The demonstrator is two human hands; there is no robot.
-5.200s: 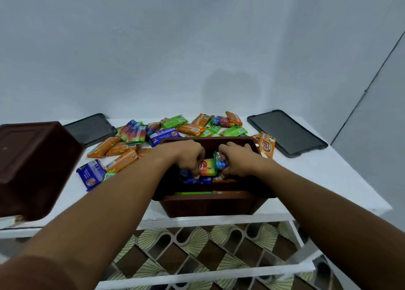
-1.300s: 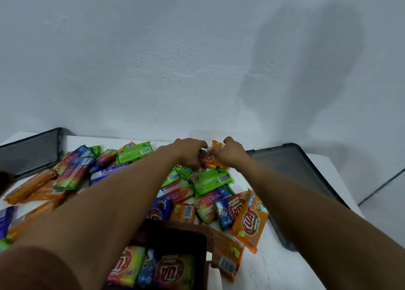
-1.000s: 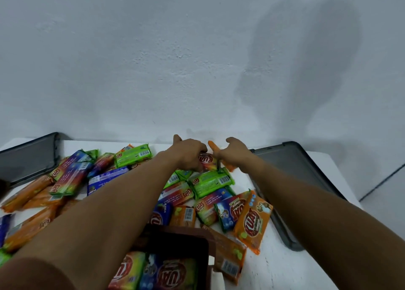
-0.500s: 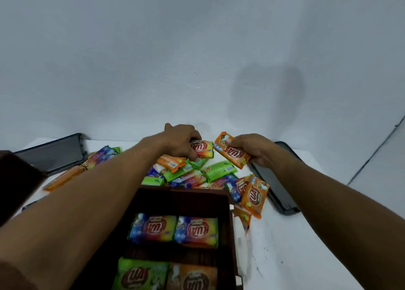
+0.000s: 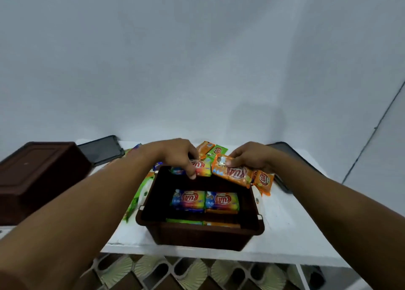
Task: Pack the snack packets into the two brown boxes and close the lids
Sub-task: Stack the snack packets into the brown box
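Crinkly, light, slippery film, we judge; our left hand (image 5: 175, 156) pinches the rainbow packet (image 5: 202, 168), right hand (image 5: 252, 158) the orange packet (image 5: 233, 174) by its edge.

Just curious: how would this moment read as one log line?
left hand: holds rainbow packet | right hand: holds orange packet | both at far rim of open brown box | packets inside

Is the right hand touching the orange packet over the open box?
Touching. The head view shows the right hand pinching the orange packet by its upper edge, above the far rim of the open brown box.
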